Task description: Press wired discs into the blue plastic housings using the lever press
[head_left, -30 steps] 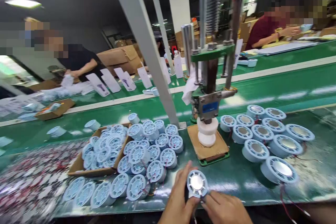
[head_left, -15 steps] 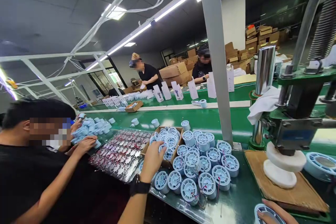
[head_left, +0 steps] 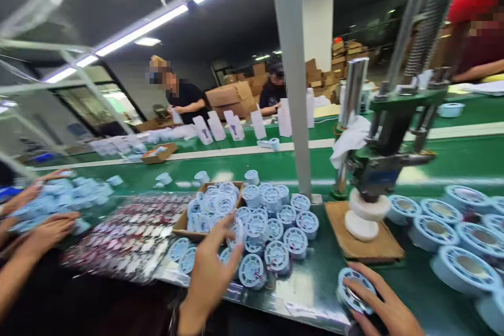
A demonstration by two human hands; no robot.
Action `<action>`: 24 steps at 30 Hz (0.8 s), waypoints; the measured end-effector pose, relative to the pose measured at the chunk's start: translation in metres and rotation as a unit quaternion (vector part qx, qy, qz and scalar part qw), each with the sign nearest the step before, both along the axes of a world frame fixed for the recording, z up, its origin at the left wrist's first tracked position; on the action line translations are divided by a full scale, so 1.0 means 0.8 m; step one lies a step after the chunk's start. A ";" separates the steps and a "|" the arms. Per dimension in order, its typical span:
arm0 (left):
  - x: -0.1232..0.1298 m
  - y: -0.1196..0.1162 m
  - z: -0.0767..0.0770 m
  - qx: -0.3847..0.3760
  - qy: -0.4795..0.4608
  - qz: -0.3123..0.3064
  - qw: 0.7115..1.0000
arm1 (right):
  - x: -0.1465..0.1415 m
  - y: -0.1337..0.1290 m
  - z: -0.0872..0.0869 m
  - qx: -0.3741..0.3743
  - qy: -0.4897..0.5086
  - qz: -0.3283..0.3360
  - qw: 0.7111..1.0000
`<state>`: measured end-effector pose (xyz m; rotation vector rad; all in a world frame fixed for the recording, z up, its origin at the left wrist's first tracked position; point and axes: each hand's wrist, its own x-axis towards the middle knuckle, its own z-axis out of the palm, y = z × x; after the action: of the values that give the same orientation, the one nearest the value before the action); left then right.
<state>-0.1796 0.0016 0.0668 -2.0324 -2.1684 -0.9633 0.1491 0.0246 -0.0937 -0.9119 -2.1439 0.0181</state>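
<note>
My left hand (head_left: 212, 262) pinches a thin light-blue plastic ring (head_left: 239, 231), blurred and seen nearly edge-on, between thumb and fingers. Behind it, a cardboard box (head_left: 181, 224) holds several similar rings. Beside that box, round light-blue motor housings (head_left: 276, 257) with spoked tops and thin red wires stand crowded together. At the lower right, my right hand (head_left: 384, 302) grips another round light-blue housing (head_left: 346, 284) resting at the bench's front edge. Fingers cover part of its top.
A press (head_left: 378, 173) with white round pads stands over a cardboard-covered base (head_left: 338, 220). Larger blue housings (head_left: 466, 268) sit at right. Metal parts (head_left: 129, 236) lie at left, near a co-worker's hands (head_left: 51, 231). A grey post (head_left: 293, 79) rises behind the bench.
The view has swung right, bringing in more blue housings. My left hand has drawn back from the box with a ring. My right hand still holds its housing, now more fully in view.
</note>
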 end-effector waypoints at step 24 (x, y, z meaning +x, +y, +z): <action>0.144 0.014 -0.118 -0.200 -0.056 -0.230 0.951 | 0.042 -0.023 0.040 -0.103 0.065 -0.081 0.989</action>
<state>-0.0646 0.0128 -0.0275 -2.8298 -2.1237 -0.7151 0.1826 0.0060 -0.0614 -1.1708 -1.9658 0.2157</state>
